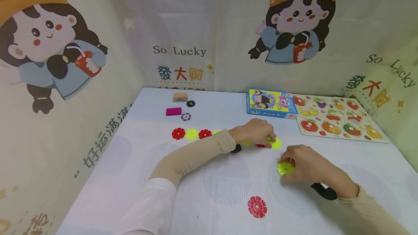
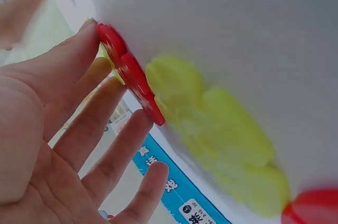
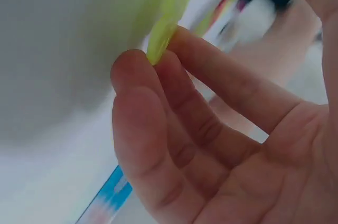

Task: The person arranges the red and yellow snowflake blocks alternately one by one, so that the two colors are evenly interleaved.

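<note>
A row of red and yellow notched plastic discs runs across the table, starting with a red disc (image 1: pixel 178 133) at its left end. My left hand (image 1: pixel 256 131) is at the row's right end, its thumb and fingertips pinching the edge of a yellow disc (image 1: pixel 276 143). In the left wrist view this disc is mostly hidden behind a red disc (image 2: pixel 132 76). My right hand (image 1: pixel 303 164) pinches another yellow disc (image 1: pixel 286 168), nearer the front, with thumb and fingers; its edge (image 3: pixel 162 42) shows in the right wrist view.
One loose red disc (image 1: pixel 257 207) lies near the front. At the back stand a blue and yellow box (image 1: pixel 271 103) and a fruit puzzle board (image 1: pixel 339 119). A wooden arch block (image 1: pixel 180 97), magenta block (image 1: pixel 173 111), black chip (image 1: pixel 191 103) and white-and-black chip (image 1: pixel 186 116) lie at back left.
</note>
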Motion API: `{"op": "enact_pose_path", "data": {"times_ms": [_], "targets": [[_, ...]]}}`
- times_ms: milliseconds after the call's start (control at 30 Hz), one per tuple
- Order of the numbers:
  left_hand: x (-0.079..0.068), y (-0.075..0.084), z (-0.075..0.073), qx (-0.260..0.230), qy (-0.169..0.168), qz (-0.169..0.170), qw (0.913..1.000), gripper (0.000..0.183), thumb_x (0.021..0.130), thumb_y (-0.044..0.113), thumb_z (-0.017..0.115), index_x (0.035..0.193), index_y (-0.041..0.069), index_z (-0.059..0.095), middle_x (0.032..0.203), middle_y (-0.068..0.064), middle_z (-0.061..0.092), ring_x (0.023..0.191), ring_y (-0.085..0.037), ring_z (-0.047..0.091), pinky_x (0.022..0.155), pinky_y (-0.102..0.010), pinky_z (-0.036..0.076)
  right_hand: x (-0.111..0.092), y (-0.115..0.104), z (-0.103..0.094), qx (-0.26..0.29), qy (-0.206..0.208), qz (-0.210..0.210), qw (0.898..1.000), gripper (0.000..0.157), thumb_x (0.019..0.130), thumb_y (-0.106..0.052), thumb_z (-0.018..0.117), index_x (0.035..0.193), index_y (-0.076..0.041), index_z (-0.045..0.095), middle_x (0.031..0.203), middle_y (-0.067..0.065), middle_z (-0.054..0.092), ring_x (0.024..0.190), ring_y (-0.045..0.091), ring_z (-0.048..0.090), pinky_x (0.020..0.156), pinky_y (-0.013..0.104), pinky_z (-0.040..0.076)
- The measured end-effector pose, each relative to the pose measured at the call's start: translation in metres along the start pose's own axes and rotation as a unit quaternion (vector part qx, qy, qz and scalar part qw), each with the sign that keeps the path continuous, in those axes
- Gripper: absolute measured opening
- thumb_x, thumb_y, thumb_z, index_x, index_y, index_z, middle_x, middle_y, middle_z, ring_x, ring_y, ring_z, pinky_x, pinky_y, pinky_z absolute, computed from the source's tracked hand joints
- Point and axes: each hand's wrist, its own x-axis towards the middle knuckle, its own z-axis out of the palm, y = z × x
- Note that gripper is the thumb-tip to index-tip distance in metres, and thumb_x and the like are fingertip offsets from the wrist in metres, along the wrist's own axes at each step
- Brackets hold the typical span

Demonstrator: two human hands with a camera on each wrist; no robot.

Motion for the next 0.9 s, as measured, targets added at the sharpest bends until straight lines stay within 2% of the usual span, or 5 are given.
{"op": "enact_pose_path", "data": {"times_ms": [167,333,400,533,900], "targets": [[0.0,0.001,-0.003,0.009,0.003,-0.01,0.9999,0.037,0.081,0.048,0.069,0.117,0.037,0.066,0.125,0.021,0.061,0.113,-0.002,0.056,0.086,-0.017,0.045,-0.01,-0.045,0.006,-0.04,-0.037,-0.061,0.997,0.035,0.064,-0.05,0.081,0.091,-0.03,0.071,0.081,-0.017,0.054,0.069,-0.001,0.045,0.062,0.021,0.043],[-0.001,0.001,-0.001,0.003,0.004,-0.016,0.9999,0.038,0.081,0.047,0.07,0.117,0.037,0.066,0.124,0.02,0.061,0.114,-0.003,0.055,0.088,-0.019,0.044,-0.016,-0.075,0.011,-0.068,-0.043,-0.096,0.992,0.052,0.066,-0.062,0.075,0.11,-0.034,0.068,0.102,-0.014,0.056,0.09,0.004,0.051,0.074,0.031,0.052],[-0.001,0.002,0.0,0.001,0.002,-0.013,0.9999,0.038,0.081,0.047,0.069,0.118,0.036,0.066,0.124,0.019,0.062,0.115,-0.003,0.054,0.089,-0.019,0.043,-0.019,-0.085,0.016,-0.051,-0.051,-0.138,0.988,0.057,0.07,-0.067,0.069,0.116,-0.034,0.065,0.106,-0.013,0.056,0.093,0.004,0.05,0.075,0.027,0.052],[-0.001,0.0,0.001,0.0,0.003,-0.015,0.9999,0.04,0.081,0.048,0.069,0.119,0.036,0.065,0.124,0.018,0.062,0.114,-0.004,0.053,0.089,-0.019,0.041,-0.018,-0.096,0.028,-0.028,-0.053,-0.217,0.974,0.044,0.078,-0.06,0.064,0.112,-0.032,0.066,0.103,-0.012,0.054,0.09,0.0,0.047,0.073,0.018,0.049],[-0.002,0.001,0.0,-0.002,0.003,-0.014,0.9999,0.039,0.082,0.047,0.069,0.118,0.036,0.065,0.124,0.021,0.062,0.115,-0.003,0.054,0.086,-0.017,0.041,-0.015,-0.1,0.034,0.014,-0.039,-0.211,0.977,0.028,0.075,-0.038,0.077,0.099,-0.031,0.065,0.095,-0.017,0.056,0.083,-0.005,0.049,0.072,0.017,0.049]]}}
